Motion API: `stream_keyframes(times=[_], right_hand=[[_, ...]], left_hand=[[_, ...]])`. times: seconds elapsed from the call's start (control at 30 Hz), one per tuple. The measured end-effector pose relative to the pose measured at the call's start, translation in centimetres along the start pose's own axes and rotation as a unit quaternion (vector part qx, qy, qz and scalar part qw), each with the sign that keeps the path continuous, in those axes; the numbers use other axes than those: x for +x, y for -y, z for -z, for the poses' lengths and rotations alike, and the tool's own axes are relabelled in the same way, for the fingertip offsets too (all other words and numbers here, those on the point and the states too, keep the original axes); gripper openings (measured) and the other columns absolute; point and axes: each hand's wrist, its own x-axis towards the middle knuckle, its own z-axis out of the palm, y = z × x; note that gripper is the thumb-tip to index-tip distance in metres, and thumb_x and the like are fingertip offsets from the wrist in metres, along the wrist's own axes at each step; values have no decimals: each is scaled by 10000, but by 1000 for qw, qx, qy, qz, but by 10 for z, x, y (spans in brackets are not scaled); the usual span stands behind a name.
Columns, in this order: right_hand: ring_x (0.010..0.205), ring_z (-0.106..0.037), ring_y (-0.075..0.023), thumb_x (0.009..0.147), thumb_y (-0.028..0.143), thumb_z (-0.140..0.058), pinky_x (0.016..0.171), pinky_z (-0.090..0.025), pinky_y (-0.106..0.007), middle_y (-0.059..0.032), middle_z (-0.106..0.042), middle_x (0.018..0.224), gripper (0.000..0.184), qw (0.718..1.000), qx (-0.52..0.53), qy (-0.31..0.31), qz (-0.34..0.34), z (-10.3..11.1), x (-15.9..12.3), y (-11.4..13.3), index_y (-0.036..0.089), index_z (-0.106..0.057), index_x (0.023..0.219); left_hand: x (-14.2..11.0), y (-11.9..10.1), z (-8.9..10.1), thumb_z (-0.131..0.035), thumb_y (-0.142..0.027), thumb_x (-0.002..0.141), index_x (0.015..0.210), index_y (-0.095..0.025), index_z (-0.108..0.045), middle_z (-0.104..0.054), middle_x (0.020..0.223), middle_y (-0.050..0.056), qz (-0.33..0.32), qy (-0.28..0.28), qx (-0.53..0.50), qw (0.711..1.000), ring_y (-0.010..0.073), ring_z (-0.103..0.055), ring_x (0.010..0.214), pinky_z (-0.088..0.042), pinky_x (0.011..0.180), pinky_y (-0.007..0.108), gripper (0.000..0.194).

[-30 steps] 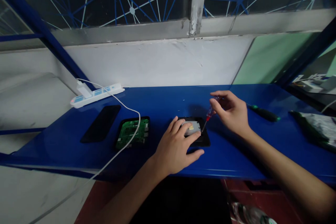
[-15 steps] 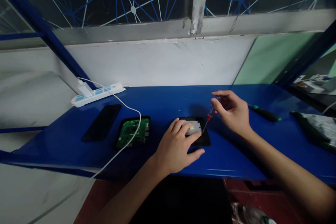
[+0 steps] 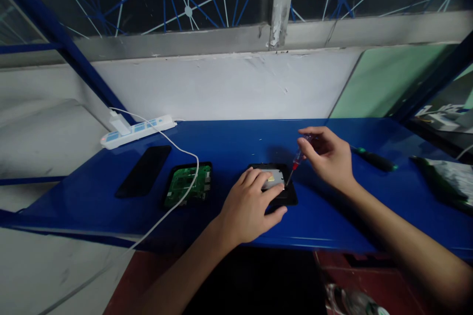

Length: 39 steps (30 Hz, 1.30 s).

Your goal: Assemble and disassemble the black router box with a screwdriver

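Pinched between the thumb and fingertips of the right hand (image 3: 330,159) is a small screwdriver (image 3: 296,161) with a red and clear handle; it is held tilted, its tip set down on the right edge of a grey metal plate (image 3: 274,178). That plate is seated in a black tray-like case (image 3: 288,197), which lies on the blue worktop (image 3: 236,142) near the middle of its front edge. The case is pressed down by the left hand (image 3: 248,208), laid flat with its fingers spread over the plate's left half and the thumb stretched along the case's front side.

The worktop is seen running wall to wall beneath a white wall and a window. A white power strip (image 3: 137,131) is set at the back left corner, with a white charger plugged into it. From it a white cable (image 3: 185,184) is led forward, across a second black case holding a green circuit board (image 3: 187,184), and over the front edge. That second case is placed left of the first, well apart from the left hand. A flat black cover (image 3: 143,177) is laid further left, just beside the circuit board's case. A dark screwdriver with a green tip (image 3: 373,159) is left on the worktop behind the right wrist, towards the back right.
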Motion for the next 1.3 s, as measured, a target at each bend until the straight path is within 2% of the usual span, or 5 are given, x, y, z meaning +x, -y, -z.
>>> stream_keyframes(times=[0.27, 0.77, 1.3], right_hand=[[564, -625, -119, 873, 353, -698, 553, -502, -270, 15, -661, 720, 213, 1000, -9, -5, -2, 0, -1, 0, 220, -684, 1039], [567, -633, -121, 880, 350, -686, 559, -512, -275, 14, -667, 719, 210, 1000, -4, -5, -6, -1, -1, 2, 216, -676, 1040], [589, -636, -126, 887, 370, -672, 564, -519, -270, 5, -677, 752, 226, 1000, -10, -12, 4, -1, -2, 5, 221, -667, 1057]], left_hand=[[-1, 2, -1, -624, -447, 928, 1210, -214, -671, -618, 1234, 104, -10, -7, -2, 1000, 302, -543, 1181, -405, 1086, 529, 369], [0, 1, 1, -648, -429, 922, 1223, -225, -663, -569, 1266, 109, 3, 27, -9, 1000, 300, -521, 1195, -437, 1046, 475, 365], [0, 1, 1, -669, -420, 910, 1227, -231, -660, -562, 1288, 102, 8, 29, -18, 999, 306, -515, 1203, -394, 1097, 535, 370]])
